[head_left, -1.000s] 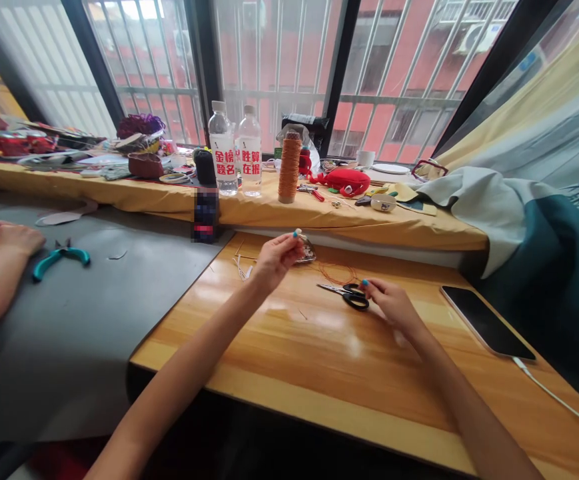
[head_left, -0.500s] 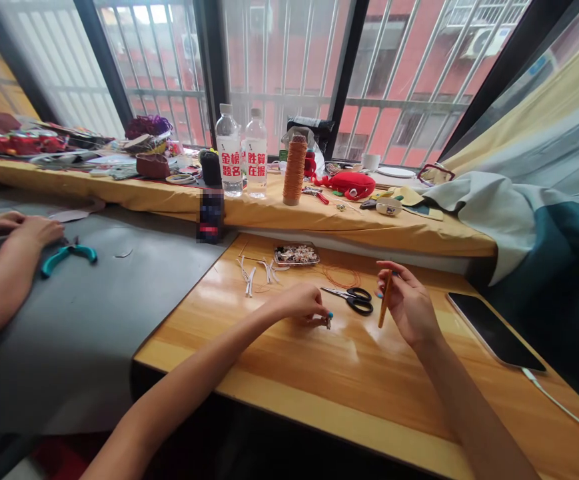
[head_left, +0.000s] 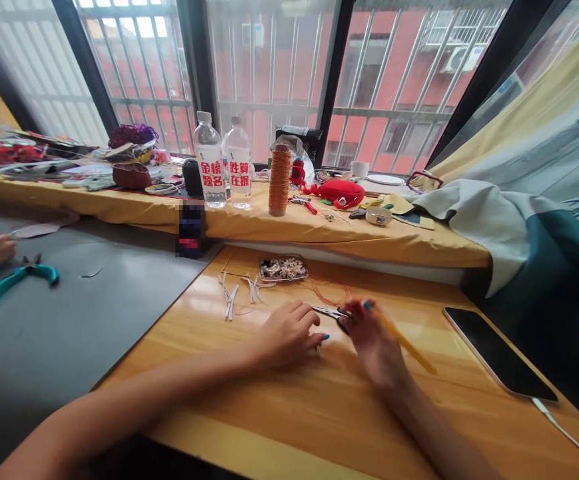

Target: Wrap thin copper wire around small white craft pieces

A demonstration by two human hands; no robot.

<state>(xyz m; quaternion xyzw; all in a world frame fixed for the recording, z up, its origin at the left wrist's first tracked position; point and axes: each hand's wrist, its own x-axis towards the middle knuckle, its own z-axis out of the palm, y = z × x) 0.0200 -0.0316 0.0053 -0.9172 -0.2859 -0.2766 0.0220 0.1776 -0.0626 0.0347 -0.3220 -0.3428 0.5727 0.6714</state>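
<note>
The right hand's (head_left: 373, 341) fingers grasp a blurred yellow stick (head_left: 410, 345), slanting toward four o'clock; the left hand's (head_left: 289, 335) curl by a small pale piece (head_left: 318, 349), grip unclear, tray (head_left: 285, 279) at twelve.

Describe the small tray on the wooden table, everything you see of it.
The small tray is shallow, see-through, plastic by its look, and roughly rectangular. It lies flat near the back of the wooden table, filled with tiny pieces, mostly whitish, darker at its left end. White strips lie to its left and front. Neither the left hand nor the right hand touches it.
</note>
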